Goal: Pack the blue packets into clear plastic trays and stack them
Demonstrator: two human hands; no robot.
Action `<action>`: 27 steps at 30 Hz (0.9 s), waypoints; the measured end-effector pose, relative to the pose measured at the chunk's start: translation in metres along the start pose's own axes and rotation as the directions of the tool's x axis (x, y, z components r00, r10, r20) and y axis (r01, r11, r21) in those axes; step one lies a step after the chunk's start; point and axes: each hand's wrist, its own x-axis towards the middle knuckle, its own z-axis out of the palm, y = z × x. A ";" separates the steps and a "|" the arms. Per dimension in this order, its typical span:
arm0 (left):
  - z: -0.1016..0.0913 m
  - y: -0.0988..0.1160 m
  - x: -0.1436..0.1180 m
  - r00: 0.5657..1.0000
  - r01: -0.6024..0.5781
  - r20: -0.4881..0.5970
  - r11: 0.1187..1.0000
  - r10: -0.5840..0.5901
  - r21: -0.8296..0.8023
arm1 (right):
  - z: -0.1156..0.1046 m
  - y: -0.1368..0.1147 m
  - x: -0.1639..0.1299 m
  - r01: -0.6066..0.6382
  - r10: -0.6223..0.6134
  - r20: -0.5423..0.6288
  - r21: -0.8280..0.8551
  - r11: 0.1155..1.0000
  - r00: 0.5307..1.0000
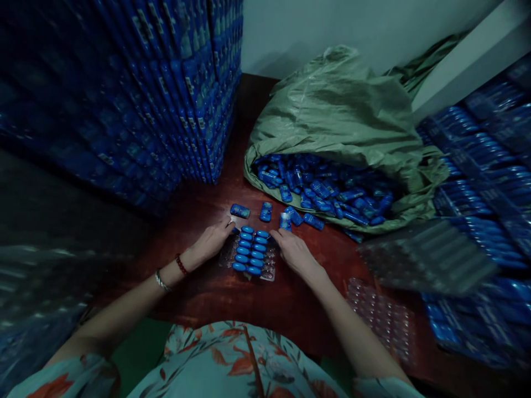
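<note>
A clear plastic blister tray lies on the red-brown tabletop in front of me. Two columns of glossy blue oval pieces fill its middle, while cups along its sides show bare plastic. My left hand is closed, thumb and fingertips pinched at the tray's far left corner. At the far right corner my right hand is also closed, its fingertips against the tray's edge. Just beyond the fingers lie loose blue printed packets, among them one packet on the left and another packet in the middle.
A green woven sack lies open at the back right, with many blue packets inside. Tall stacks of blue packs stand left; more blue packs stand right. Clear trays and another clear tray are near my right arm.
</note>
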 end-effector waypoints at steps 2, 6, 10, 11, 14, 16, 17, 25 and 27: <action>-0.005 0.003 0.002 0.999 -0.011 0.045 0.999 0.009 0.039 | -0.005 -0.004 0.004 0.014 -0.013 0.035 -0.048 0.999 0.999; -0.014 0.010 0.011 0.994 -0.033 0.104 0.996 0.024 0.085 | -0.012 -0.010 0.008 0.035 -0.027 0.079 -0.094 0.995 0.997; -0.012 0.018 0.017 0.983 -0.081 0.174 0.990 0.059 0.118 | -0.011 -0.012 0.008 0.051 -0.046 0.065 -0.072 0.996 0.997; -0.011 0.017 0.017 0.983 -0.093 0.171 0.989 0.073 0.113 | -0.009 -0.011 0.008 0.043 -0.040 0.052 -0.060 0.997 0.998; -0.011 0.002 0.016 0.984 -0.154 0.096 0.988 0.152 0.015 | -0.006 -0.001 0.008 0.031 -0.033 0.033 0.044 0.999 0.999; -0.016 -0.016 0.016 0.965 -0.254 0.032 0.956 0.261 -0.147 | -0.007 0.013 0.010 0.077 -0.085 0.033 0.192 0.978 0.996; -0.020 -0.026 0.018 0.950 -0.305 -0.004 0.920 0.314 -0.248 | -0.009 0.020 0.013 0.112 -0.121 0.018 0.272 0.956 0.992; 0.002 -0.054 0.083 0.991 -0.016 -0.125 0.914 -0.038 -0.404 | -0.009 0.021 0.083 -0.242 0.261 -0.093 0.175 0.954 0.961; 0.015 -0.050 0.097 0.993 -0.051 -0.115 0.934 0.011 -0.353 | -0.003 0.012 0.098 -0.236 0.246 -0.065 0.134 0.963 0.967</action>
